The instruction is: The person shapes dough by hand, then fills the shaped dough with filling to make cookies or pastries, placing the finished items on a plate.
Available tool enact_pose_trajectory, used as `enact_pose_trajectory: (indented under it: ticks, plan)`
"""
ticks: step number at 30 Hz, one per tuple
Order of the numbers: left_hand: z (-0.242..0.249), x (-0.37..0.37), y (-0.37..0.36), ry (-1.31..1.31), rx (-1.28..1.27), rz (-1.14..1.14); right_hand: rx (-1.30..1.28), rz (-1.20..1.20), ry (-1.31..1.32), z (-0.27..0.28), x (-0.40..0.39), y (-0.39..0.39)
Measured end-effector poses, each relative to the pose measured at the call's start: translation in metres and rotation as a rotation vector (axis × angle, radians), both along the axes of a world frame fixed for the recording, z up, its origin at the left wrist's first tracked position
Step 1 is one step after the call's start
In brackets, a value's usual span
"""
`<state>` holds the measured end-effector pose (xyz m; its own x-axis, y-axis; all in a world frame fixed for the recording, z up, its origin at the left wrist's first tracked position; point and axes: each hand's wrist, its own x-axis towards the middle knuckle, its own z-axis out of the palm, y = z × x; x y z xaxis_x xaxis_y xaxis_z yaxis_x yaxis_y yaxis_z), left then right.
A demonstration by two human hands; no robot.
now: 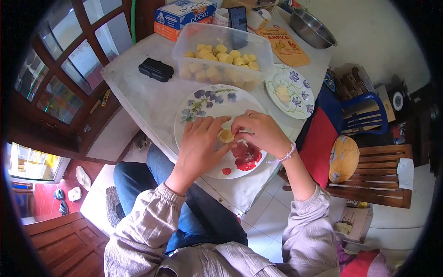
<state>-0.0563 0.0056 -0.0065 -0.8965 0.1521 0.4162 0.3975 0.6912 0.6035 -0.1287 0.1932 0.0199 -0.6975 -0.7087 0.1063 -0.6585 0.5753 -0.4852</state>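
Note:
A small pale-yellow cup-shaped piece (225, 135) is between my hands, above a large floral plate (184, 134). My left hand (198, 145) is curled round its left side, with the fingertips and thumb against it. The fingers of my right hand (263, 131) are pinched at its right edge. A bit of something whitish shows by those fingertips, too small to name. Red flowers are printed on the plate below. Behind the plate, a clear plastic tub (221, 37) holds many pale-yellow cylindrical pieces (225, 57). A smaller floral plate (295, 104) bears a pale, soft-looking lump (282, 93).
On the white table (129, 64) lies a black case (156, 69). Further back are a blue-and-orange box (184, 16), an upright phone (237, 21), a paper bag (284, 46) and a metal bowl (313, 30). A wooden chair (378, 175) stands right of the table.

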Motion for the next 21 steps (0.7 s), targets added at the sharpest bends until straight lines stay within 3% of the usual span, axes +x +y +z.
enact_pose_trajectory:
  ticks: [12, 15, 17, 21]
  plan:
    - [0.0, 0.001, 0.0, -0.044, 0.059, 0.015, 0.072, 0.15, 0.037, 0.013, -0.045, -0.005]
    - [0.001, 0.004, 0.0, 0.103, -0.037, 0.11, -0.1, 0.027, 0.044, 0.013, -0.048, 0.011]
    - [0.005, 0.008, 0.004, 0.116, -0.093, 0.187, -0.28, -0.22, -0.065, 0.01, -0.045, 0.025]
    - [0.001, 0.007, 0.015, -0.04, -0.114, 0.169, -0.414, -0.339, -0.239, -0.015, -0.016, 0.035]
